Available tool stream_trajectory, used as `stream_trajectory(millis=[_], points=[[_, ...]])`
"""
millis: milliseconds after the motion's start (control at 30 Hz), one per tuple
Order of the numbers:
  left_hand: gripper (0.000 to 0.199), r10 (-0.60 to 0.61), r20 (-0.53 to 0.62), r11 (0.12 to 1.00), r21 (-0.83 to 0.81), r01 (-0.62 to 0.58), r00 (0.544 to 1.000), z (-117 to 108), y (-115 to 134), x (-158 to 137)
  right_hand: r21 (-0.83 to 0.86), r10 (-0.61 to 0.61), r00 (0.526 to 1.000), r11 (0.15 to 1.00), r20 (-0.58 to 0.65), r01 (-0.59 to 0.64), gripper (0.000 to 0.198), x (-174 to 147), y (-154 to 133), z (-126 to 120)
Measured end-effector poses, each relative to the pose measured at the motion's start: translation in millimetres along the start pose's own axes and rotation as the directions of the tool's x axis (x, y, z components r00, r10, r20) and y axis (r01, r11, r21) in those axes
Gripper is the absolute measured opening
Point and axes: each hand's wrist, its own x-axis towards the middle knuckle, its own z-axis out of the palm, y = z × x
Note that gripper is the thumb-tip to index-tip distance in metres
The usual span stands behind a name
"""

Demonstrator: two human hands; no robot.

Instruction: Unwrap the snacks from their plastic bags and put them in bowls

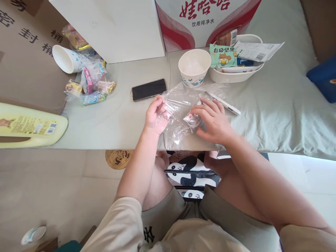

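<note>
A thin clear plastic bag (181, 99) lies crumpled on the cloth-covered surface in front of me. My left hand (157, 113) is closed on the bag's left side and pulls the film into creases. My right hand (214, 120) curls its fingers over a small clear packet with red and white print (193, 117) at the bag's right part. Whether the packet lies inside the bag or on it, I cannot tell. Just beyond my right fingers is a slim white bar-shaped object (228, 106), partly hidden. A paper cup (194, 77) with something whitish inside stands behind the bag.
Left of the bag lies a black phone (149, 89). Several wrapped snacks (90, 87) and a tipped paper cup (67, 59) are farther left, near a yellow bottle (31, 126). A white basket (236, 77) of packets stands back right. Boxes (112, 31) line the back.
</note>
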Motion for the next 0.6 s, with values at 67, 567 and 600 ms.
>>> stream_trajectory(millis=[67,567,600], points=[[0.032,0.013,-0.048,0.999,-0.034,-0.014,0.999,-3,2,4,0.044,-0.059,0.998,0.997,-0.036,0.061,0.056,-1,2,-4],[0.024,0.098,-0.348,0.954,-0.235,-0.188,0.932,-22,13,25,-0.013,0.259,0.966,0.966,-0.001,-0.259,0.052,-5,9,-11],[0.025,0.099,-0.354,0.957,-0.222,-0.186,0.93,-23,13,27,0.026,0.243,0.97,0.97,-0.033,-0.242,0.05,-8,8,-14]])
